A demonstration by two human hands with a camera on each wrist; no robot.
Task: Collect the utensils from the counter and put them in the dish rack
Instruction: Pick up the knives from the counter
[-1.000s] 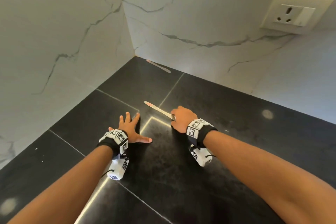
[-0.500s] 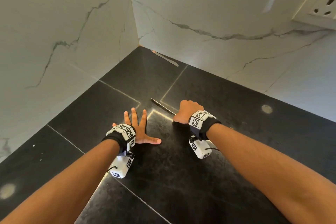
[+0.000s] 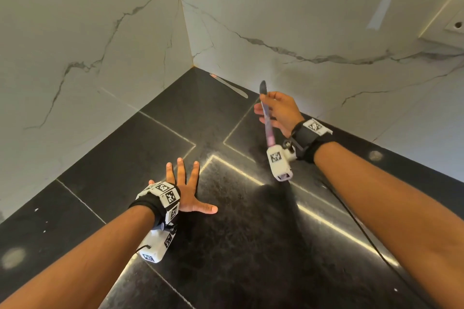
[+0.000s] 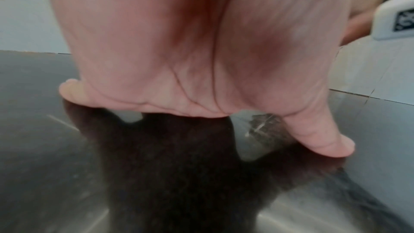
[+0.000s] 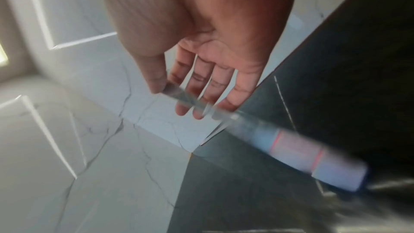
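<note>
My right hand (image 3: 277, 111) is raised above the black counter (image 3: 251, 253) near the back wall and pinches a table knife (image 3: 267, 121) between thumb and fingers. The knife stands almost upright, its dark tip pointing up and its pale pink end down by the wrist. In the right wrist view the knife (image 5: 280, 141) is blurred and the thumb presses it against the fingers of my right hand (image 5: 197, 86). My left hand (image 3: 185, 188) lies flat on the counter with fingers spread and holds nothing; the left wrist view shows its palm (image 4: 179, 59) resting on the stone. No dish rack is in view.
White marbled walls (image 3: 88, 45) meet in a corner behind the counter. A pale long streak (image 3: 228, 85) lies at the foot of the back wall; I cannot tell whether it is a utensil or a glint. A wall socket (image 3: 452, 27) sits at the upper right.
My right hand has lifted the knife off the counter, turned palm-left and raised it towards the back wall. The left hand has stayed flat on the counter.
</note>
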